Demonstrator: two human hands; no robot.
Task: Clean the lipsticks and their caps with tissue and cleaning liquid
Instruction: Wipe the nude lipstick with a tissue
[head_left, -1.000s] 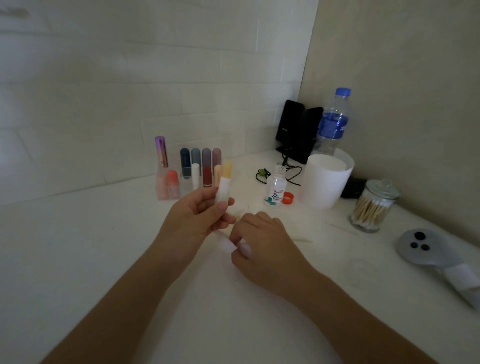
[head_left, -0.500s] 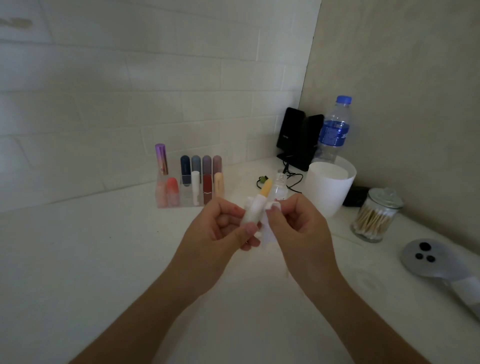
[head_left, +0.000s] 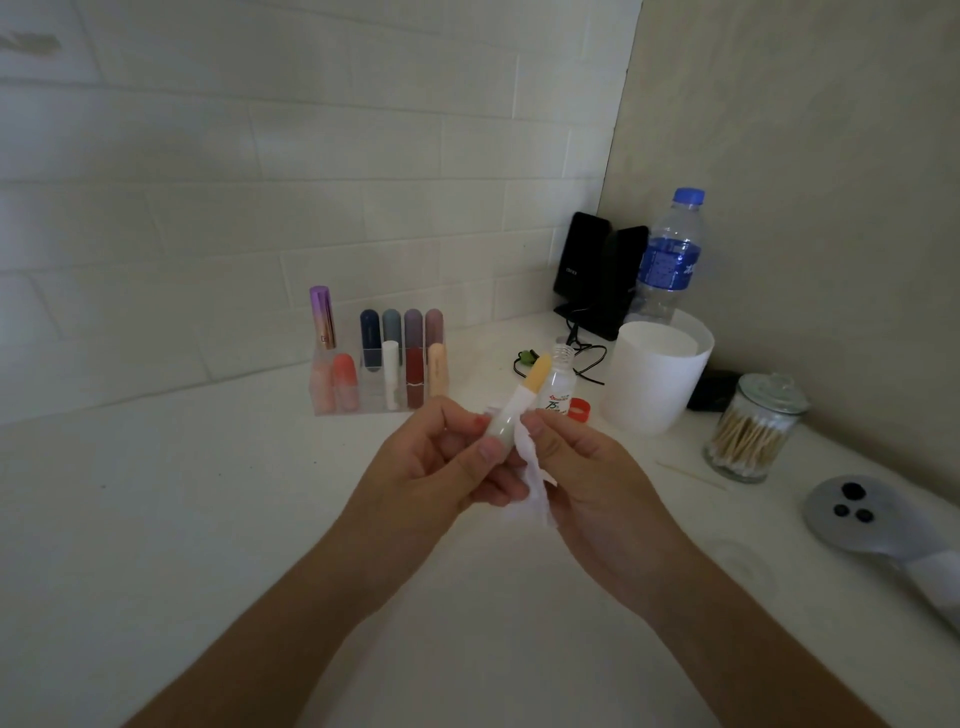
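One wide white counter (head_left: 156, 519) fills the lower part of the view and meets a tiled wall behind. Above its middle, the left hand (head_left: 421, 467) and the right hand (head_left: 587, 467) are raised close together. The left hand grips the white body of an open lipstick (head_left: 505, 423) between thumb and curled fingers, and its yellow-orange tip points up and to the right. The right hand pinches a crumpled white tissue (head_left: 530, 493) and holds it against the right side of the lipstick body. At the back right stand a white round container (head_left: 657, 374), a water bottle (head_left: 670, 260) with a blue cap, and black speakers (head_left: 597, 275). To the left of the hands a clear organizer (head_left: 322, 400) holds other lipsticks (head_left: 414, 374) upright in two rows. A glass jar of cotton swabs (head_left: 748, 436) stands at the right with its lid on. Just behind the held lipstick is the small bottle of cleaning liquid (head_left: 561, 384), uncapped, and its red cap (head_left: 579, 409) lies beside it on the counter.
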